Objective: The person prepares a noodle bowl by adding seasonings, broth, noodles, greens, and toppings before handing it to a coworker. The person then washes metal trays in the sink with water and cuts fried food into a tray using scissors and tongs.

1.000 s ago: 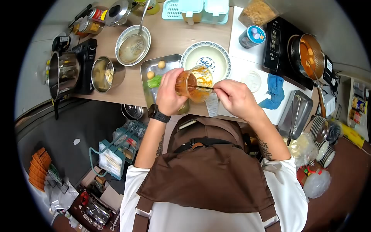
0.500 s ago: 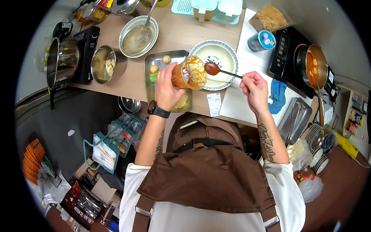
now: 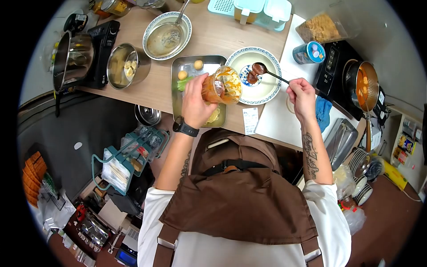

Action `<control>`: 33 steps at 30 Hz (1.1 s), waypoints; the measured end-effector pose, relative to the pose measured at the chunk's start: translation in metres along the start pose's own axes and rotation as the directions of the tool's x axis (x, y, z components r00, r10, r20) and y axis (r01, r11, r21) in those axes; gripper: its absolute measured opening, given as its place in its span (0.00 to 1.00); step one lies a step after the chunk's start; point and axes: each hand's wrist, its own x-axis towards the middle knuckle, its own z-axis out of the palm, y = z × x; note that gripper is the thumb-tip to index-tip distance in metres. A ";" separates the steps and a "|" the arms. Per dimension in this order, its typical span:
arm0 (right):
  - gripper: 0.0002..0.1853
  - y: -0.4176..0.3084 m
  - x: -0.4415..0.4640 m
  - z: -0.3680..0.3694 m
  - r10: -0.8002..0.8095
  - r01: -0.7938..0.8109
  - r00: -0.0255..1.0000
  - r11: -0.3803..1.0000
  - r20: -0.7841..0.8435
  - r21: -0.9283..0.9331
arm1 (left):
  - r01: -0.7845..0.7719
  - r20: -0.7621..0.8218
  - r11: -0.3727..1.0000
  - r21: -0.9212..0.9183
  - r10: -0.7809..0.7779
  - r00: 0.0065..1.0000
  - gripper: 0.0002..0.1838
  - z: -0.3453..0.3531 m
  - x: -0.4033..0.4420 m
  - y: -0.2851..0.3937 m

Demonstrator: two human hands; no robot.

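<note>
Kitchen, cramped & full of cooking kit; prob a small eatery's, tho can't be sure vs a home. Black hob (image 3: 105, 40) on the left w/ a deep steel pot (image 3: 85, 60) by it; 2nd hob (image 3: 330, 66) on the right w/ a pan (image 3: 372, 80) of orange sauce (image 3: 362, 91). Bench (image 3: 213, 40) btwn has a patterned bowl (image 3: 267, 91), metal tray (image 3: 177, 100) w/ food bits (image 3: 198, 65), & aqua-lidded tubs (image 3: 276, 11) at the far edge. Pro hints: receipt-like slip (image 3: 250, 120) at near edge, stacked plates (image 3: 356, 160) low right, brown apron (image 3: 240, 209) over white shirt (image 3: 149, 231).
</note>
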 end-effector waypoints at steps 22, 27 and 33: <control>0.47 -0.012 -0.050 -0.012 -0.264 0.364 0.930 0.576 0.255 -0.732 | -0.016 0.160 0.992 -0.123 0.036 0.986 0.42 0.009 0.007 0.020; 0.45 -0.050 -0.052 0.078 -0.383 0.628 0.772 0.587 0.508 -0.512 | -0.073 0.145 0.988 -0.136 0.093 0.985 0.43 0.018 0.023 0.034; 0.44 -0.050 -0.018 0.117 -0.513 0.723 0.687 0.408 0.515 -0.558 | -0.102 0.017 0.993 -0.060 0.104 0.994 0.42 0.020 0.057 0.028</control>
